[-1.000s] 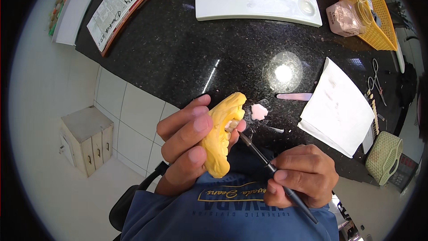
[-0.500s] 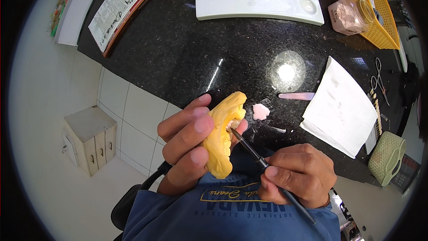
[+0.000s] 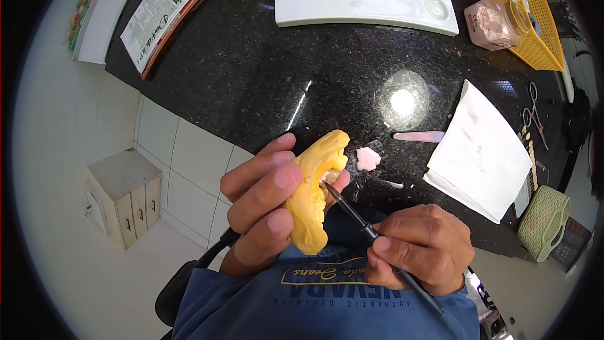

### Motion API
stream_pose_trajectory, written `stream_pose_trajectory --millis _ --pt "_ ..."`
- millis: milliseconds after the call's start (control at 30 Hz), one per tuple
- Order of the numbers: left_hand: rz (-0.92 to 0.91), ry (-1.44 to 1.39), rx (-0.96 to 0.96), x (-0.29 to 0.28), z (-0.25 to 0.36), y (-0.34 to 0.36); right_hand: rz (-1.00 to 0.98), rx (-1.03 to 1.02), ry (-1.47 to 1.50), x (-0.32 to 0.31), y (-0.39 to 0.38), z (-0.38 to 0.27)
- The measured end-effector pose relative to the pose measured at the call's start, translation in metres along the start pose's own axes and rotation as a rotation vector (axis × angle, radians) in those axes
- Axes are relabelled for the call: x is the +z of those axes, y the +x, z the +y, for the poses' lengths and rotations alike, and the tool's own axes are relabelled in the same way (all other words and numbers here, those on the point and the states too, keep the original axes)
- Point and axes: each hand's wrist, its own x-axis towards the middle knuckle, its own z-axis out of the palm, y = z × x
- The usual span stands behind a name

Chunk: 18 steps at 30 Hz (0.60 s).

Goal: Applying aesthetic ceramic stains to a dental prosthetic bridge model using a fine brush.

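Note:
My left hand (image 3: 261, 192) is closed around a yellow dental model (image 3: 308, 204), tilted so its row of teeth faces right. Whitish, tooth-like pieces (image 3: 330, 176) sit on the model's inner side near its upper part. In my right hand (image 3: 425, 249) is a slim black brush (image 3: 358, 219), pinched like a pen. The brush's dark tip touches or nearly touches the whitish spot; the exact contact is too small to tell. Just beyond the model, a pink blob of material (image 3: 368, 158) lies on the black speckled counter (image 3: 233, 88).
A white palette (image 3: 365, 6) with colored wells stands at the back. To the right lie a folded white tissue (image 3: 481, 157), a pink-handled tool (image 3: 418, 136) and scissor-like forceps (image 3: 533, 113). A jar of pink powder (image 3: 492, 23) stands by a yellow basket (image 3: 541, 19). A green basket (image 3: 545, 223) sits at the right edge.
Both hands, the dental model and the brush stay almost in place. The view has shifted very slightly.

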Motion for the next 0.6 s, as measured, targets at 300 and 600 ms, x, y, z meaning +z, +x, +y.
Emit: stream_pose_trajectory --millis 300,600 --pt "-0.009 -0.008 -0.016 -0.0014 0.0016 0.0004 -0.013 -0.003 -0.004 -0.0011 -0.0003 -0.0003" --pt "-0.006 -0.027 -0.043 -0.0002 0.0037 -0.0006 -0.011 -0.015 -0.013 -0.0012 -0.0002 0.0005"
